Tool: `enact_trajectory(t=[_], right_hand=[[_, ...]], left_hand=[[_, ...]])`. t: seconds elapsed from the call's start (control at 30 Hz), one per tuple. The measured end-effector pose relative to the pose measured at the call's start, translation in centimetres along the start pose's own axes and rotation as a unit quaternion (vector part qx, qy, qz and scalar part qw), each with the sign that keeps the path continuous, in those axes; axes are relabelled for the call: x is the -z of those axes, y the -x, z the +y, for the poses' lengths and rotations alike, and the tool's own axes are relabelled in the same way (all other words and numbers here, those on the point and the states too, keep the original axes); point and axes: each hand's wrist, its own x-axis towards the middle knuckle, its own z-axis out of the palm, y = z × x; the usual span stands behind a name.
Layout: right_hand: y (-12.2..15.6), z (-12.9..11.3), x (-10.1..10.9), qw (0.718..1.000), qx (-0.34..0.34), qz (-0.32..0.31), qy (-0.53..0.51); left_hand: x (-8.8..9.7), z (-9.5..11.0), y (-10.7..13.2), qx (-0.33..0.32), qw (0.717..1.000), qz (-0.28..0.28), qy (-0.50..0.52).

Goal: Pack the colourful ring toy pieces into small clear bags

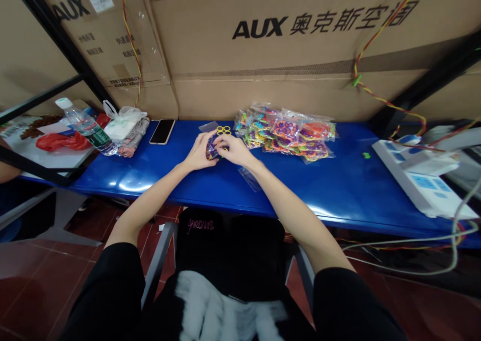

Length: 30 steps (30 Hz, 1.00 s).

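Note:
My left hand point(200, 153) and my right hand point(235, 150) meet over the blue table point(338, 190), both closed on a small purple and yellow toy piece point(211, 151) held between them. Yellow rings point(223, 129) lie on the table just behind my hands, beside a small clear bag point(208, 127). Another clear bag point(248, 176) lies under my right wrist. A pile of bagged colourful toys point(287, 133) sits to the right of my hands.
A black phone point(162, 131) lies left of my hands, past it a white plastic bag point(122, 123), a water bottle point(85, 125) and a red bag point(62, 141). A white machine point(423, 183) with cables stands at the right. Cardboard boxes point(263, 55) wall the back.

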Motion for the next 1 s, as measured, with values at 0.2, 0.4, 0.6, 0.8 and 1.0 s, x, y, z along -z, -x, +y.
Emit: enact_trajectory(t=[0.2,0.4,0.6,0.8,1.0], right_hand=[[0.2,-0.8,0.2,0.993,0.006,0.024,0.119],[-0.1,-0.7,0.0,0.995,0.018,-0.01,0.095],[0.4,-1.5,0.0,0.981,-0.055,0.063,0.174],[0.6,-2.6,-0.3,0.993,-0.05,0.006,0.111],[0.4,-2.6,-0.4,0.985,-0.132,-0.054,-0.094]], left_hand=[[0.1,0.1,0.0,0.0,1.0,-0.004,-0.003],[0.1,-0.1,0.0,-0.01,1.0,-0.005,-0.014],[0.0,-0.3,0.0,0.003,1.0,-0.001,-0.03],[-0.2,-0.4,0.2,-0.025,0.998,-0.012,-0.048],[-0.2,-0.3,0.2,-0.016,0.998,-0.014,-0.054]])
